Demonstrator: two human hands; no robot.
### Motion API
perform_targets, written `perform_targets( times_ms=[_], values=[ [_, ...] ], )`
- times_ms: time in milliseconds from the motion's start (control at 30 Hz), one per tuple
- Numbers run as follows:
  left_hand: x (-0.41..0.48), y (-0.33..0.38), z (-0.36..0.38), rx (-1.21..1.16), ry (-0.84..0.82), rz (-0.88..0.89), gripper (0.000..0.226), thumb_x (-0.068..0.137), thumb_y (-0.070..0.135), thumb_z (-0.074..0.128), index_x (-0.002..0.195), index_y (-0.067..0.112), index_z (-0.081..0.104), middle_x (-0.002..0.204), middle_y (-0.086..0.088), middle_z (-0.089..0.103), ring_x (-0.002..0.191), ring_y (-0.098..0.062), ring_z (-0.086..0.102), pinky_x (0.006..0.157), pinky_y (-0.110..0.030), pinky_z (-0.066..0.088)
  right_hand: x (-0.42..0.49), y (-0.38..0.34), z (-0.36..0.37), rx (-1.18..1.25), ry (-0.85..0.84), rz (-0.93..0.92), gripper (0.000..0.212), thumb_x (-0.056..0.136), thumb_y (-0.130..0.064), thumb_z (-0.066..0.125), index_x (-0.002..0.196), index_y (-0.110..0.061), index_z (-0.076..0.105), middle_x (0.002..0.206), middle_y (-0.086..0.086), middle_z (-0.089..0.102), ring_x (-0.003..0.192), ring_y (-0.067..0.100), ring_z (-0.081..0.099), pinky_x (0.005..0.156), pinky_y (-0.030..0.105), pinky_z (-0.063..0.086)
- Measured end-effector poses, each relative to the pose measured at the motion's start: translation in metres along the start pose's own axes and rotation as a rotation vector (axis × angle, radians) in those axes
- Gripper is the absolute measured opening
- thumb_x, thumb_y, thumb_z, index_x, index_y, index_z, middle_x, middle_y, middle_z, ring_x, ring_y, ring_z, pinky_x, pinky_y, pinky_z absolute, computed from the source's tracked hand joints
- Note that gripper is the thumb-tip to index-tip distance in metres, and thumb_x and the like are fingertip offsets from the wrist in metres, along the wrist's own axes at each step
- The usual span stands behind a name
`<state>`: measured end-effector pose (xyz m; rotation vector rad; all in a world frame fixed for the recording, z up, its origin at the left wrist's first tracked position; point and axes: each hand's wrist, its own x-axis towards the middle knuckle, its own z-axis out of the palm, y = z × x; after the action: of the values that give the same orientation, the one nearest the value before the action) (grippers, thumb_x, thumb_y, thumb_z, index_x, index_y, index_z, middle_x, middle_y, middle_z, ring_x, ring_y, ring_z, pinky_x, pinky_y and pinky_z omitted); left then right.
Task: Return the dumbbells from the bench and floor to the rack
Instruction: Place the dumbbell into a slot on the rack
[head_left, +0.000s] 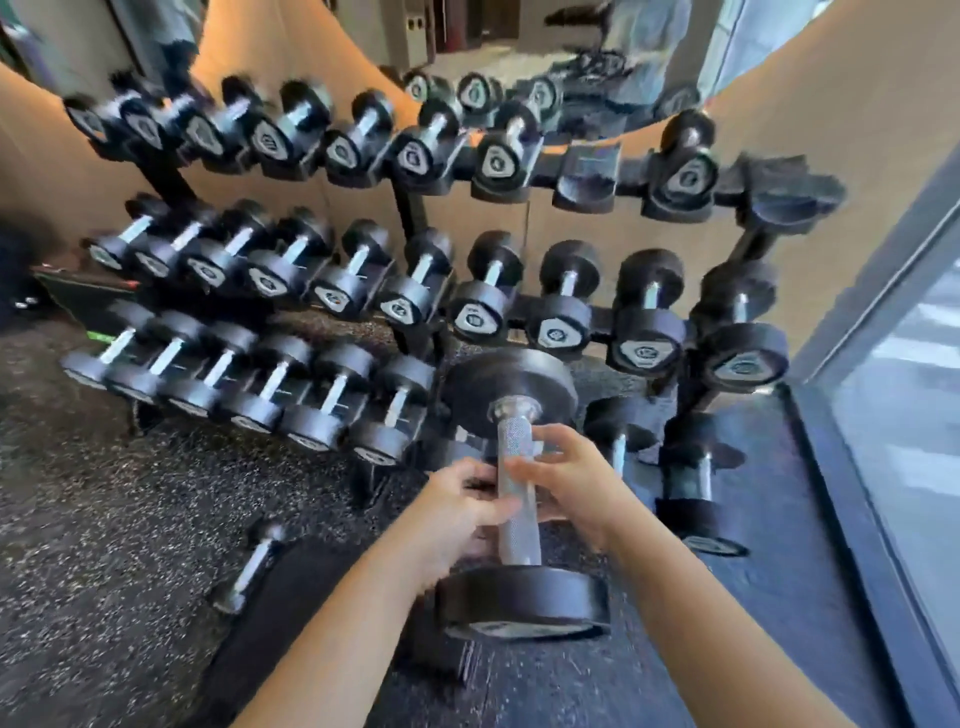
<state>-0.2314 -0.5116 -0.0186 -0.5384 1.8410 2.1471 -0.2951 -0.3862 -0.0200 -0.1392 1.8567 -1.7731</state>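
Observation:
A large black dumbbell (517, 499) with a knurled steel handle is held in front of the bottom tier of the three-tier rack (587, 174), its far head near an open slot. My left hand (457, 512) holds the handle from the left and my right hand (566, 475) from the right. A small dumbbell (252, 566) lies on the floor at lower left, beside a dark bench pad (291, 623). The rack's top tier has two bare cradles at the right.
Rows of black dumbbells fill the rack's tiers. Two more dumbbells (691, 478) sit at the bottom right. A glass wall with a dark frame (857, 519) runs along the right. Speckled rubber floor (104, 519) spreads to the left. A mirror hangs above the rack.

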Motion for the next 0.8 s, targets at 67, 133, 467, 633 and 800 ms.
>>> perform_targets(
  times_ms=[67, 133, 467, 633, 800],
  values=[
    [0.023, 0.01, 0.02, 0.026, -0.054, -0.007, 0.015, 0.082, -0.003, 0.059, 0.088, 0.008, 0.051, 0.085, -0.014, 0.059, 0.073, -0.027, 0.062, 0.065, -0.038, 0.053, 0.006, -0.004, -0.027, 0.021, 0.059, -0.002, 0.026, 0.08, -0.005, 0.064, 0.1, -0.014, 0.052, 0.082, 0.006, 0.066, 0.057, 0.011, 0.067, 0.048, 0.029, 0.056],
    [0.046, 0.019, 0.037, 0.051, -0.107, -0.012, 0.015, 0.082, -0.002, 0.058, 0.091, 0.007, 0.051, 0.087, -0.016, 0.059, 0.078, -0.03, 0.063, 0.069, -0.041, 0.053, 0.015, -0.007, -0.051, 0.048, 0.132, 0.003, 0.023, 0.079, -0.005, 0.065, 0.094, -0.017, 0.053, 0.08, 0.006, 0.065, 0.052, 0.009, 0.066, 0.045, 0.025, 0.054],
    [0.2, 0.068, 0.082, 0.135, -0.315, -0.069, 0.017, 0.081, 0.002, 0.062, 0.093, 0.007, 0.051, 0.096, -0.02, 0.061, 0.068, -0.022, 0.064, 0.062, -0.037, 0.053, 0.113, -0.035, -0.144, 0.071, 0.373, 0.042, 0.022, 0.08, -0.007, 0.066, 0.095, -0.017, 0.055, 0.076, 0.007, 0.064, 0.049, 0.007, 0.064, 0.042, 0.023, 0.05],
    [0.27, 0.107, 0.096, 0.168, -0.379, -0.056, 0.021, 0.08, 0.002, 0.062, 0.098, 0.006, 0.051, 0.09, -0.017, 0.061, 0.061, -0.019, 0.065, 0.05, -0.029, 0.054, 0.165, -0.062, -0.181, 0.123, 0.437, 0.015, 0.023, 0.08, -0.004, 0.065, 0.096, -0.016, 0.053, 0.076, 0.009, 0.064, 0.045, 0.007, 0.063, 0.039, 0.019, 0.047],
    [0.324, 0.139, 0.118, 0.188, -0.435, -0.051, 0.026, 0.081, 0.0, 0.062, 0.103, 0.0, 0.05, 0.089, -0.018, 0.06, 0.068, -0.024, 0.065, 0.059, -0.036, 0.053, 0.205, -0.083, -0.218, 0.164, 0.486, -0.011, 0.024, 0.081, -0.005, 0.065, 0.09, -0.023, 0.053, 0.081, 0.008, 0.066, 0.052, 0.008, 0.066, 0.043, 0.024, 0.053]
  ],
)
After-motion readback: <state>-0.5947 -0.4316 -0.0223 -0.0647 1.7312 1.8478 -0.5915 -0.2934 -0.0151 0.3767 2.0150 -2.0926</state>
